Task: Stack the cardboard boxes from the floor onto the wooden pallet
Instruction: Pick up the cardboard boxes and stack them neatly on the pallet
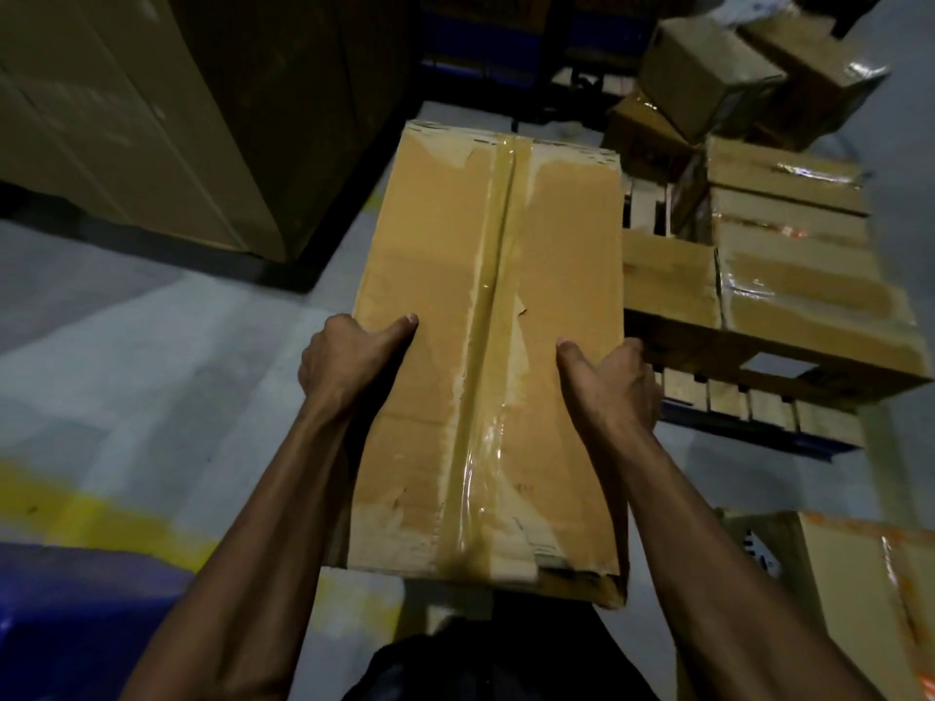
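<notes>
While both hands grip it, the taped cardboard box [488,346] bears no legible writing.

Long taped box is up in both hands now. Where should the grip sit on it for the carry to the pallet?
Take the long box by its two long side edges, one hand from each side, as the left hand and right hand do now: thumbs on top, fingers out of sight. Its narrow width fits between the arms. The glossy tape looks slippery; keep thumbs on bare cardboard.

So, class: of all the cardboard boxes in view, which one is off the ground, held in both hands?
The long taped box at centre, gripped by the left hand and right hand; the others rest on the pallet or floor.
</notes>
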Tool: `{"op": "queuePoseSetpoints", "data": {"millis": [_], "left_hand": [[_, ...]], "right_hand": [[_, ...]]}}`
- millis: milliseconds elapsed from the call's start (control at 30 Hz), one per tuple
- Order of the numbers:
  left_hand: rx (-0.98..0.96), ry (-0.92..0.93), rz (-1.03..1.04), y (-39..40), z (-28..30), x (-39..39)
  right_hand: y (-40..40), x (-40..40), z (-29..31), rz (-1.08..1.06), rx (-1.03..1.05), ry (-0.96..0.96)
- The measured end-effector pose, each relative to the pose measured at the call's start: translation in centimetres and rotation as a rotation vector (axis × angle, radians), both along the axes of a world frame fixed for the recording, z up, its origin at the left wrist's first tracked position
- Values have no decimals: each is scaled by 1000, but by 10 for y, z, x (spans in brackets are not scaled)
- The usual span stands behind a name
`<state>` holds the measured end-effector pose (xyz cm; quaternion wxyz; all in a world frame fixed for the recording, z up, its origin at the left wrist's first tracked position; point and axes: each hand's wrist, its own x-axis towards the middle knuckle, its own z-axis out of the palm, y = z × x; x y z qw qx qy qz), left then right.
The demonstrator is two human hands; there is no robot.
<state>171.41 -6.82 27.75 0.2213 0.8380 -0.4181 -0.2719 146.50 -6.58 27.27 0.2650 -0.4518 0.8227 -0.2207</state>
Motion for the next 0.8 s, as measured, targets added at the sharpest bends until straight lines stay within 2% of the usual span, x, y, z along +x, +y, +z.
{"op": "queuePoseSetpoints", "data": {"millis": [100, 300, 533, 800], "left_hand": [[-10, 32, 12, -45, 2, 15], [-10, -20, 37, -169, 3, 44], [-78, -20, 20, -301, 26, 84], [-63, -6, -109, -461, 14, 136]], "right_hand": [[-51, 13, 4, 19, -13, -1], [-187, 41, 1, 70, -26, -19], [-319, 78, 27, 92, -78, 0], [-445, 128, 21, -35, -92, 56]]}}
